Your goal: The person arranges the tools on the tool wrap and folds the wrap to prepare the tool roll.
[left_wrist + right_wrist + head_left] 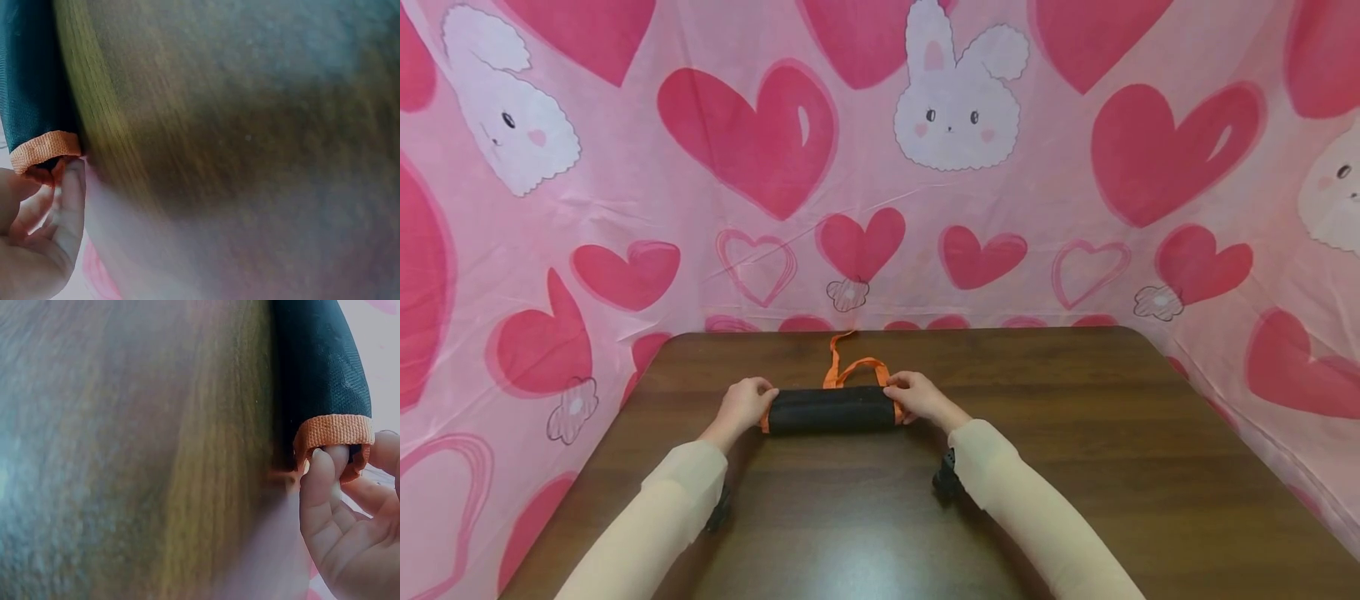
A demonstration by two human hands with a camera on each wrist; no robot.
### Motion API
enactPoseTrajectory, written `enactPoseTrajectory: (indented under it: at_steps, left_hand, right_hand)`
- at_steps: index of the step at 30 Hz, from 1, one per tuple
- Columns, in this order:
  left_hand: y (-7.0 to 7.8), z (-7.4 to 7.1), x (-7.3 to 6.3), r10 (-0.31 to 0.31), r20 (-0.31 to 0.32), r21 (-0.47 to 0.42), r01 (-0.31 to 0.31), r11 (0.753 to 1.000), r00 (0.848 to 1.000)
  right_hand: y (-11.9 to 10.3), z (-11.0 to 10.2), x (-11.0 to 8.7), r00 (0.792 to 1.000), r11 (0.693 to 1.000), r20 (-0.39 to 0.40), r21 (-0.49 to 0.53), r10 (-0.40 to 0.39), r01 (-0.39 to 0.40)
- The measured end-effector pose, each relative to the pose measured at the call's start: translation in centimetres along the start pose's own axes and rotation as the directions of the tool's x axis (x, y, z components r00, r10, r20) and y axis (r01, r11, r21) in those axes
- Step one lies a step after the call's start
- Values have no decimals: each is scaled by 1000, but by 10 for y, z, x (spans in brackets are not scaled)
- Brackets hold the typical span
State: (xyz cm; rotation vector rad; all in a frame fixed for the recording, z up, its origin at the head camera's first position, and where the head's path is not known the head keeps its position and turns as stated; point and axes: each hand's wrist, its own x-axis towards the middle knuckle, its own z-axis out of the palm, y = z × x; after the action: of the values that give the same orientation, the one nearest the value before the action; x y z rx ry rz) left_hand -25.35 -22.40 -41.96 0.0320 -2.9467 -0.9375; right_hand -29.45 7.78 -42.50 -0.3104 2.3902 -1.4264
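A rolled-up black fabric pouch (835, 411) with orange edging lies crosswise on the brown table in the head view. My left hand (747, 403) grips its left end, thumb on top. At the right end my right hand (917, 397) holds it the same way. In the left wrist view, the fingers (72, 206) sit at the roll's orange trim (47, 149). The right wrist view shows fingertips (320, 472) tucked at the opening of the orange-edged end (334, 429). Orange ribbon ties (868, 363) trail from the roll's far side.
The wood-grain table (1037, 500) reaches back to a pink cloth backdrop (880, 183) with hearts and rabbits, which also hangs along both sides. One ribbon runs to the table's far edge. Dark wrist cameras (946, 477) hang under the sleeves.
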Motion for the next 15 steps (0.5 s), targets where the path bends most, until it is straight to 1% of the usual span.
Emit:
enactPoseTrajectory:
  at_steps: [5, 9, 11, 15]
  left_hand:
    - [-1, 1, 0, 23, 28, -34, -22, 999, 999]
    - [-2, -1, 0, 16, 75, -65, -12, 998, 997]
    - [-2, -3, 1, 4, 87, -60, 1, 998, 996]
    - [-2, -9, 2, -2, 87, 6, 2, 1000, 996]
  right_hand:
    - [0, -4, -1, 1000, 1000, 0, -7, 12, -12]
    - [-2, -10, -2, 1000, 1000, 4, -8, 24, -24]
    - [-2, -13, -2, 1000, 1000, -1, -14, 26, -26]
    - [-3, -23, -2, 999, 998, -36, -68, 4, -6]
